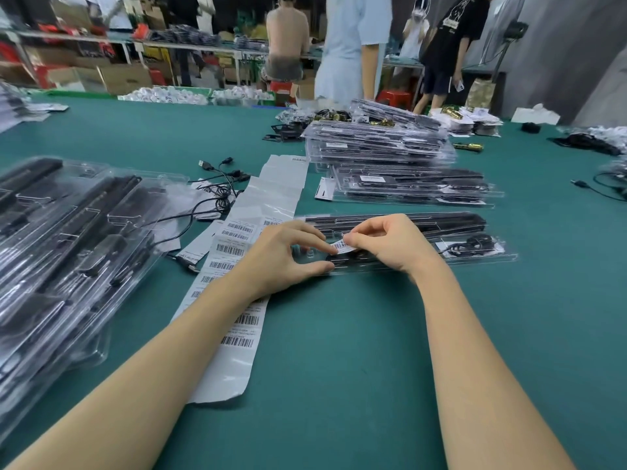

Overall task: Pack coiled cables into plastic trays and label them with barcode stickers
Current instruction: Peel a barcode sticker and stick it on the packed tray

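Green matting covers the long packing table (339, 351), and near the middle of the frame both hands meet over one clear plastic tray (475, 261) lying flat. The left hand (285, 256) and right hand (390, 245) pinch a single barcode sticker (343, 246) between fingertips just above the tray's left end. That sticker looks feather-light, limp and tacky, so I'd hold it only by its edges; the tray seems thin, springy and slick, best steadied at its rim. One coiled cable (470, 244) sits in the tray's right pocket. Left of the hands lie backing strips (237, 327), about seven barcodes still showing. At far left a slumped heap of trays (68, 239), too many to count. Loose cables (217, 184) lie beyond. Farther back, two stacks of packed trays (390, 144), then four people standing or sitting.
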`<state>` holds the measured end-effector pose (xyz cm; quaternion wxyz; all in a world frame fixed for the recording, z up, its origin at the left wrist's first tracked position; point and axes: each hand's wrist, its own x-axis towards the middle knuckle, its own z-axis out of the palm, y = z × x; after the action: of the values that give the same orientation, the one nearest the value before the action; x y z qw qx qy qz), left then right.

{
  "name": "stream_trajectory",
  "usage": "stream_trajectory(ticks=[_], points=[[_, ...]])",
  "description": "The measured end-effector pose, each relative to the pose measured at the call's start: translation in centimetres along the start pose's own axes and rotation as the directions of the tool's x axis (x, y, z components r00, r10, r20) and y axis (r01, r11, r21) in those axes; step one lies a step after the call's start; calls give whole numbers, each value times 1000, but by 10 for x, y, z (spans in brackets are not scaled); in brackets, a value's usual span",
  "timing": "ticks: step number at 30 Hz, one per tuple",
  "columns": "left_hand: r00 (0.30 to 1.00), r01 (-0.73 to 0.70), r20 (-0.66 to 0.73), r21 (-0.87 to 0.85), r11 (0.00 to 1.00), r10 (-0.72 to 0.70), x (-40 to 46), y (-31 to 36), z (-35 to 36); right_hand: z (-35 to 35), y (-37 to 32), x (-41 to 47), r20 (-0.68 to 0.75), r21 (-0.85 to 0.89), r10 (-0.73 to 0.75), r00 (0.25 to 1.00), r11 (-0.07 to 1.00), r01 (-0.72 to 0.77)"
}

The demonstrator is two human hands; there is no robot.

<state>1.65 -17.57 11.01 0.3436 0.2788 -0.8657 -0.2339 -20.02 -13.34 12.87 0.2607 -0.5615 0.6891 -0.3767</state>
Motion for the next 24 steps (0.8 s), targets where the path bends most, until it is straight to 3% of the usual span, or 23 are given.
stream_trajectory(ticks=[13, 24], points=[[999, -43, 19, 64, 997, 42, 0, -2, 0, -1, -5, -4, -8, -33, 10, 1000, 999, -10], [997, -69, 34, 97, 993, 66, 1, -5, 1, 2, -7, -7, -139, -69, -41, 989, 997, 31]])
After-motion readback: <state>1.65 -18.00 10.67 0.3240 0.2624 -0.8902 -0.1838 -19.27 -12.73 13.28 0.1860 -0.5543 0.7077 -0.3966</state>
